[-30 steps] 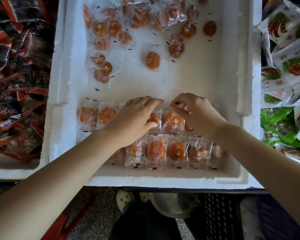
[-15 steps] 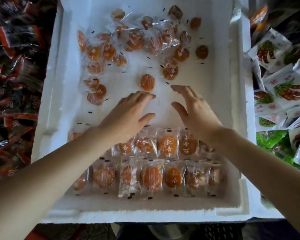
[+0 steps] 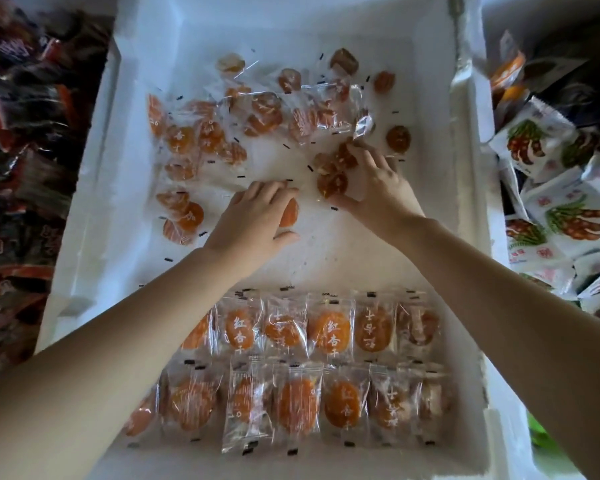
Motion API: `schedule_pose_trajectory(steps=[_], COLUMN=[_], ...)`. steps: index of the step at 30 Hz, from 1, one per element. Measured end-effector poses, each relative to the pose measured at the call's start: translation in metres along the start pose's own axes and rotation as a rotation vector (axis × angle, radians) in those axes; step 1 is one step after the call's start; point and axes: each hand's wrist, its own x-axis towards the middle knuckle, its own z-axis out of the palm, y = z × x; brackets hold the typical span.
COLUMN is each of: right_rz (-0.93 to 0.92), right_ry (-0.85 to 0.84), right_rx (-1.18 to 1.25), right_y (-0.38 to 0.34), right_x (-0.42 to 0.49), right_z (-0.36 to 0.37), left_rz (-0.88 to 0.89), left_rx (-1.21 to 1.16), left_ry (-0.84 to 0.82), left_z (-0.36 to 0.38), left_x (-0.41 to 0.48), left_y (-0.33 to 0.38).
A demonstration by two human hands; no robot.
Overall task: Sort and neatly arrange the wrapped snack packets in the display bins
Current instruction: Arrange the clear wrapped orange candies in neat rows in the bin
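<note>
White foam bin (image 3: 84, 230) flanked by dark packets (image 3: 21, 168), white packets (image 3: 568, 209)

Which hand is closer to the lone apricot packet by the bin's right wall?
Right. The right hand sits just left of the lone packet, gripping loose packets. The left hand lies farther left, on another packet.

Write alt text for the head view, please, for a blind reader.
The left hand rests on one orange packet and the right hand grips loose packets in a white foam bin; two tidy rows fill the near end.
</note>
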Motion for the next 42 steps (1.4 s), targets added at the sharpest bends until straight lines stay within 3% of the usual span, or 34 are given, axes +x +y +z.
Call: schedule_pose_trajectory(steps=[6, 9, 12, 14, 18, 21, 28, 30, 33, 39, 42], right_rz=[-0.068, -0.135, -0.149, -0.071, 0.151, 0.260, 0.197, 0.153, 0.106, 0.224, 0.263], right_ry=[0.004, 0.010, 0.121, 0.182, 0.053, 0.048, 0.280, 0.245, 0.062, -0.170, -0.226], right_rx=[-0.085, -0.104, -0.019, 0.078, 0.207, 0.317, 0.426, 0.568, 0.737, 0.949, 1.053], right_y=[-0.002, -0.006, -0.012, -0.016, -0.023, -0.028, -0.042, -0.055, -0.080, -0.099, -0.104], right_x=[-0.028, -0.040, -0.040, -0.031, -0.008, 0.001, -0.017, -0.030, -0.052, -0.070, -0.075], right_z=[0.001, 0.003, 0.001, 0.001, 0.005, 0.008, -0.016, -0.026, -0.030, -0.022, -0.022], left_rz=[0.134, 0.001, -0.101, -0.159, -0.246, -0.300, -0.707, -0.755, -0.768, -0.790, -0.676], left_rx=[-0.042, -0.228, -0.364, -0.431, -0.558, -0.659, -1.194, -1.299, -1.397, -1.663, -1.589], left_ry=[0.156, 0.128, 0.188, 0.237, 0.311, 0.374, 0.395, 0.357, 0.257, 0.277, 0.196], left_z=[-0.010, -0.009, -0.010, -0.014, -0.023, -0.032, -0.038, -0.035, -0.034, -0.045, -0.045], left_x=[-0.024, -0.036, -0.046, -0.051, -0.058, -0.059, -0.056, -0.056, -0.058, -0.066, -0.073], left_y=[-0.003, -0.007, -0.010, -0.009, -0.002, 0.008, 0.014, 0.017, 0.026, 0.047, 0.045])
